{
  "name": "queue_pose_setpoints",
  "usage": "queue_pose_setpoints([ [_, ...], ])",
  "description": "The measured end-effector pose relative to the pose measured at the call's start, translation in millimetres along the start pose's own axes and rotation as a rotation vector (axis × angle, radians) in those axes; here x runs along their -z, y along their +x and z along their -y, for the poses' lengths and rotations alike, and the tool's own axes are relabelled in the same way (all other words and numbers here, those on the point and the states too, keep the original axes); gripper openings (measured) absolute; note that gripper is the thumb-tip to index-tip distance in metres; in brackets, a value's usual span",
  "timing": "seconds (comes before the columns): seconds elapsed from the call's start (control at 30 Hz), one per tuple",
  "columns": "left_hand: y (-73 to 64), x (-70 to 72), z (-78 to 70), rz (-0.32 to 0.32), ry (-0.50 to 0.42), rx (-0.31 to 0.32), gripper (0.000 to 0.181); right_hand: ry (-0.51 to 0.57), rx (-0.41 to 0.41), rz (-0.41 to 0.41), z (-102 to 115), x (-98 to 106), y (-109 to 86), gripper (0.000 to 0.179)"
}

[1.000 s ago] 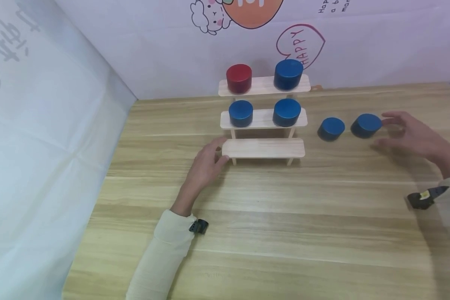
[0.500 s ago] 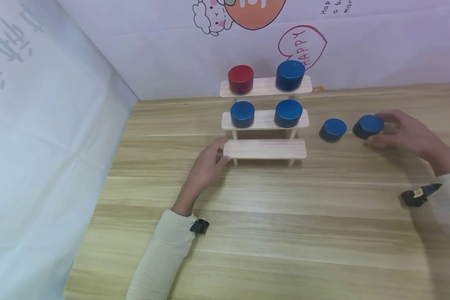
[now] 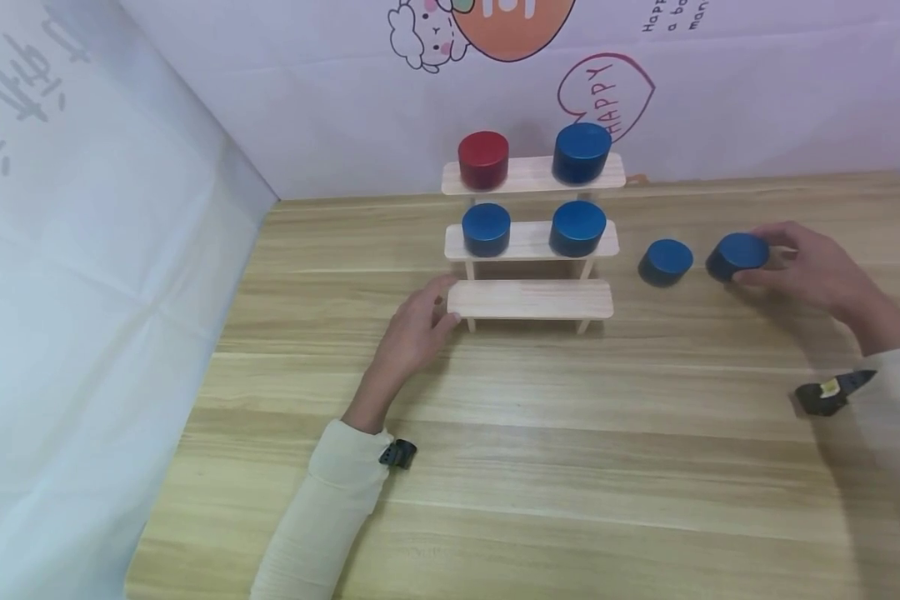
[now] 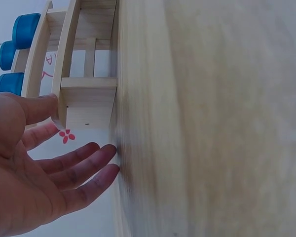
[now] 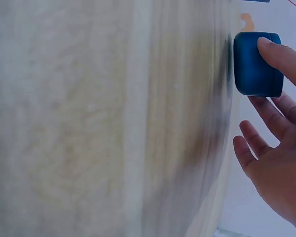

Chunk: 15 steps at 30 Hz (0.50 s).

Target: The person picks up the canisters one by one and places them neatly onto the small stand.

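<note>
A three-tier wooden display stand (image 3: 530, 298) stands near the wall. My left hand (image 3: 411, 332) pinches the left end of its lowest board between thumb (image 4: 42, 107) and index finger, the other fingers spread beside it. At the right, my right hand (image 3: 813, 271) grips a blue round tin (image 3: 737, 256), thumb on the near side and fingers behind; in the right wrist view this tin (image 5: 256, 64) is close to the tabletop. Another blue tin (image 3: 665, 262) stands between it and the stand.
On the top tier sit a red tin (image 3: 483, 160) and a blue tin (image 3: 582, 153). The middle tier bears two blue tins, one left (image 3: 486, 229) and one right (image 3: 578, 227). A printed white cloth (image 3: 330, 100) hangs behind the wooden table (image 3: 540, 467).
My right hand has moved left to the outer blue tin and closed its thumb and fingers round it. My left hand has stayed at the stand.
</note>
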<state>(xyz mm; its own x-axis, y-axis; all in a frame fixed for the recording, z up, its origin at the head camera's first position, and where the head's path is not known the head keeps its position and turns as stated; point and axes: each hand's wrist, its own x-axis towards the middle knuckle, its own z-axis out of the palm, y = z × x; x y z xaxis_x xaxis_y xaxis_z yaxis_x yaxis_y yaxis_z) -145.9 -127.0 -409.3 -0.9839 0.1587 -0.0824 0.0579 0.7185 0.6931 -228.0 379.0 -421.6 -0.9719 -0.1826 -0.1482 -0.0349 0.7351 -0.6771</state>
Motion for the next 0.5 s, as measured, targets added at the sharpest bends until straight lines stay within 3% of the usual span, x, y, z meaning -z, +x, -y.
queue_pose_setpoints([
  [0.5, -2.1, -1.7, -3.8, -0.029, 0.043, 0.001, 0.053, 0.012, -0.055, -0.064, 4.8, -5.3, -8.7, 0.083],
])
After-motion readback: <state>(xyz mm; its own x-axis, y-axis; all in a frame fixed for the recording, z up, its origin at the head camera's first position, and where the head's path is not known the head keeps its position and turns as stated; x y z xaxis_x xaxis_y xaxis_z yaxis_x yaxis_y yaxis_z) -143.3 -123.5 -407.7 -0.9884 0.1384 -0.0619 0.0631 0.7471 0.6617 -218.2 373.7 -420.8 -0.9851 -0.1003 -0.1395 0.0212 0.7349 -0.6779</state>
